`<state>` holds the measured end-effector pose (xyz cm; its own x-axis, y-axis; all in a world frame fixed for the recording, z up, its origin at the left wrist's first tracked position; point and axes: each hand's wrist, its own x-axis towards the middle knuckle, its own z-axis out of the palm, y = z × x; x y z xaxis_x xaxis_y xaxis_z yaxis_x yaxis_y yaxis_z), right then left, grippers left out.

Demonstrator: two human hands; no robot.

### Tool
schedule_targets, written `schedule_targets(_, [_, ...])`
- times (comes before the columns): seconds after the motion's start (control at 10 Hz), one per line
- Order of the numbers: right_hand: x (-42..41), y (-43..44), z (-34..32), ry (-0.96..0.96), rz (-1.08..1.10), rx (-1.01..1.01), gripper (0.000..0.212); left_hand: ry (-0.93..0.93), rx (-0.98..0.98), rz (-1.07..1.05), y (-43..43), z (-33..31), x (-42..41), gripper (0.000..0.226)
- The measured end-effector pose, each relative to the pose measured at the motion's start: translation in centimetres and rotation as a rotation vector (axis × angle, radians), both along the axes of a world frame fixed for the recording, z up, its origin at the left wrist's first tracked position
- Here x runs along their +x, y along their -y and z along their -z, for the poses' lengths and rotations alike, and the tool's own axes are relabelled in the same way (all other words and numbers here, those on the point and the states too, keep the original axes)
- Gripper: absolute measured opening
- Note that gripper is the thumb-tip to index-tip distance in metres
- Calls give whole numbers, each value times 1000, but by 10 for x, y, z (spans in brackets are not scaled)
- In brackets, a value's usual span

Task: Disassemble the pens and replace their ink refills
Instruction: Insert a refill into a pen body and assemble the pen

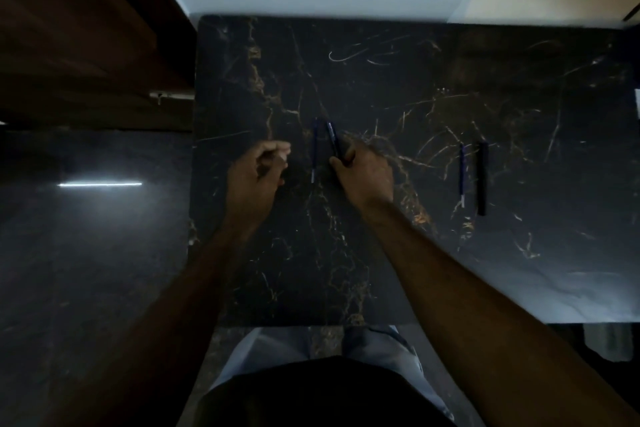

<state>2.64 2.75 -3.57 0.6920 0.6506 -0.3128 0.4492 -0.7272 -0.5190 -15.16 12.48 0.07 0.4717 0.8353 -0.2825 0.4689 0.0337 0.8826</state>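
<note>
A dark pen [333, 140] is gripped by the right hand [363, 173] just right of a loose refill [314, 156], while the left hand [258, 170], curled shut with its contents unclear, seems needed next for pulling the pen apart.

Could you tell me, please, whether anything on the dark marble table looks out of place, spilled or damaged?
Nothing stands out. A thin blue refill lies beside the dark pen barrel in the right hand; another blue refill and a black pen lie parallel further right on the marble table. Dim light hides fine damage.

Dark veined marble table [398, 80]; wooden cabinet [76, 28] far-left.
</note>
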Motion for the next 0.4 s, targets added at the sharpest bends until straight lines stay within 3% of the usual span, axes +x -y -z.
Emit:
schedule_targets(0.2, [5, 34, -14, 30, 2, -5, 38, -23, 165, 119, 12, 2, -8, 37])
schedule_targets(0.4, [21, 86, -36, 116, -22, 62, 28, -191, 273, 178, 20, -13, -3, 63])
